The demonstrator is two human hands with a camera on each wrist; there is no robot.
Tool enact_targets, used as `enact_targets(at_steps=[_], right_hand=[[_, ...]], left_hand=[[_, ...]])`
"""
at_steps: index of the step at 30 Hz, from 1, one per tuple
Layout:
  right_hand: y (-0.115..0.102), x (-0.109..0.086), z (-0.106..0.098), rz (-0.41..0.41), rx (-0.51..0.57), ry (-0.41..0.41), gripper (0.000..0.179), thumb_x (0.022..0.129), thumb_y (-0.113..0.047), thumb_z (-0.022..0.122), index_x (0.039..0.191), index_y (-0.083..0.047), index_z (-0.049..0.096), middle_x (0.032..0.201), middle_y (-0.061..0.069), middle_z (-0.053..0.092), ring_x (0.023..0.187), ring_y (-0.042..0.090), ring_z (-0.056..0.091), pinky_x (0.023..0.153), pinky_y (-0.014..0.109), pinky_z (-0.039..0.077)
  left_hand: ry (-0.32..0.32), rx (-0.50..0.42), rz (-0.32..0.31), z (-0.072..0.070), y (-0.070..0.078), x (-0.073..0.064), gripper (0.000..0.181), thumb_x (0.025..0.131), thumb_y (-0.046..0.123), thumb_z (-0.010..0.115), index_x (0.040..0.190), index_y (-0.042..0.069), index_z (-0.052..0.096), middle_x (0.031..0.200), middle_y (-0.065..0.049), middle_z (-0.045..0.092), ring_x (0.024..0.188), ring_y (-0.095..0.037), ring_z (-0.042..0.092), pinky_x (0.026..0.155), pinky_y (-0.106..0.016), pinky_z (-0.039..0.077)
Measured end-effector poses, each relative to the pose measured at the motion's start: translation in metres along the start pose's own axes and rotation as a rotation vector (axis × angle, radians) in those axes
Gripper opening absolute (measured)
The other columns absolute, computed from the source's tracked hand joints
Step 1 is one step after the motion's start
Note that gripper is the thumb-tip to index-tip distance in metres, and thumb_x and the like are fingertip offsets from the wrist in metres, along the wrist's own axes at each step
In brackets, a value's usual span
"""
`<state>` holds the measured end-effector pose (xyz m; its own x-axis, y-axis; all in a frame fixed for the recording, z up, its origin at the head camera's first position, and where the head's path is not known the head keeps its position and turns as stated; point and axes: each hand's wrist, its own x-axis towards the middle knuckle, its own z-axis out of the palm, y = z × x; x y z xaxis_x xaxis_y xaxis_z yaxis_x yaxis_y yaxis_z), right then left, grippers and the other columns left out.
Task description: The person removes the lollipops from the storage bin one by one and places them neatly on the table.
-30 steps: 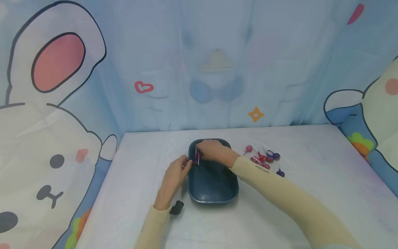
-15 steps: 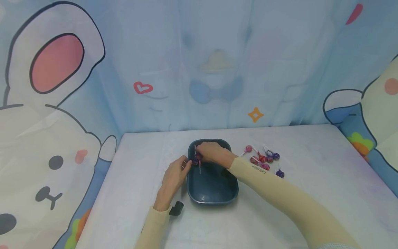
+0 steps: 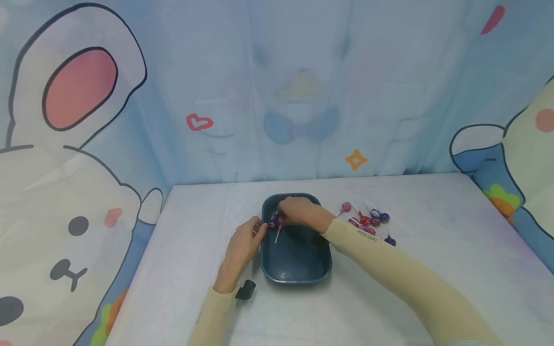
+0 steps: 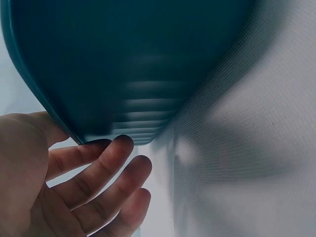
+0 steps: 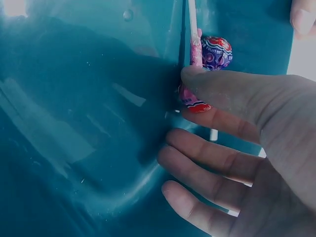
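A dark teal plastic tray (image 3: 296, 262) stands on the white table. My left hand (image 3: 242, 247) holds its left rim, with the thumb at the edge and fingers (image 4: 116, 158) against the outside wall. Inside the tray my right hand (image 3: 300, 211) pinches a pink-wrapped lollipop (image 5: 186, 96) between thumb and index finger. The other fingers are spread loosely above the tray floor. A purple-wrapped lollipop (image 5: 217, 52) lies beside the pink one, by the left wall. My right hand hides part of the pink candy.
To the right of the tray lie several loose lollipops, among them a pink one (image 3: 346, 206), a red one (image 3: 365, 220) and a purple one (image 3: 390, 240). A printed blue cloth (image 3: 303, 144) hangs behind the table. A dark wrist camera (image 3: 245, 290) sits on my left wrist.
The pink lollipop's stick has turned and now slants down and left. My right hand has shifted slightly within the tray. The left hand stays at the rim.
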<state>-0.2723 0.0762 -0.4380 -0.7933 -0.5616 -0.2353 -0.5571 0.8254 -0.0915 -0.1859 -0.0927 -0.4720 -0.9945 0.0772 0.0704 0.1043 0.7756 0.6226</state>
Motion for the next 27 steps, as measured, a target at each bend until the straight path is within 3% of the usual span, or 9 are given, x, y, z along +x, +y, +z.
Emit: enact_targets(at_steps=[13,27], right_hand=[[0.007,-0.011,-0.006,-0.032,0.037,-0.006,0.020,0.083,-0.029,0.066,0.095,-0.014,0.066,0.077,-0.003,0.062,0.066,0.011,0.055,0.065,0.030,0.047],[0.010,-0.025,-0.010,-0.048,-0.009,0.005,0.022,0.082,-0.033,0.067,0.100,-0.020,0.067,0.088,-0.006,0.065,0.076,0.008,0.055,0.077,0.031,0.049]], left_hand=[[-0.007,0.003,0.000,0.001,-0.001,0.000,0.027,0.094,0.044,0.044,0.099,0.021,0.057,0.093,0.002,0.066,0.076,-0.011,0.060,0.062,-0.026,0.047],[0.001,-0.001,0.001,0.000,0.000,0.000,0.023,0.093,0.041,0.046,0.097,0.021,0.057,0.090,0.002,0.066,0.072,-0.010,0.059,0.061,-0.026,0.046]])
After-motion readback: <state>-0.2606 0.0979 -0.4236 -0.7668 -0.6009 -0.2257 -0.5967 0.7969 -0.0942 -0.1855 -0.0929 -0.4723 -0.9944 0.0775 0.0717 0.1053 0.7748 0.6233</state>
